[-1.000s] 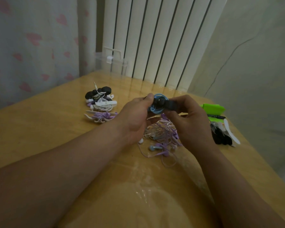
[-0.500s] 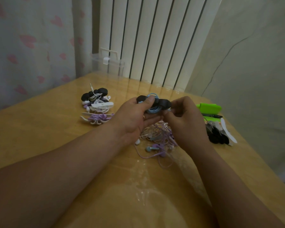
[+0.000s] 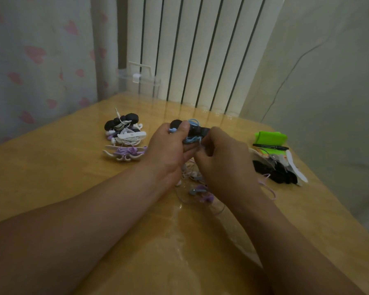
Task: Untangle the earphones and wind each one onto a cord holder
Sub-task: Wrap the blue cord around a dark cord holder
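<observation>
Both forearms reach forward over the table (image 3: 51, 188), hands meeting above a purple tangle (image 3: 200, 191). The left hand (image 3: 168, 150) grips a black holder (image 3: 195, 129) wound with blue cord (image 3: 192, 139), thumb on top. The right hand (image 3: 224, 165), fingers curled, pinches the cord beside it.

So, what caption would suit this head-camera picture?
Left hand grips a black cord holder while right hand pinches its blue earphone cord, above tangled purple earphones on a wooden table.
</observation>
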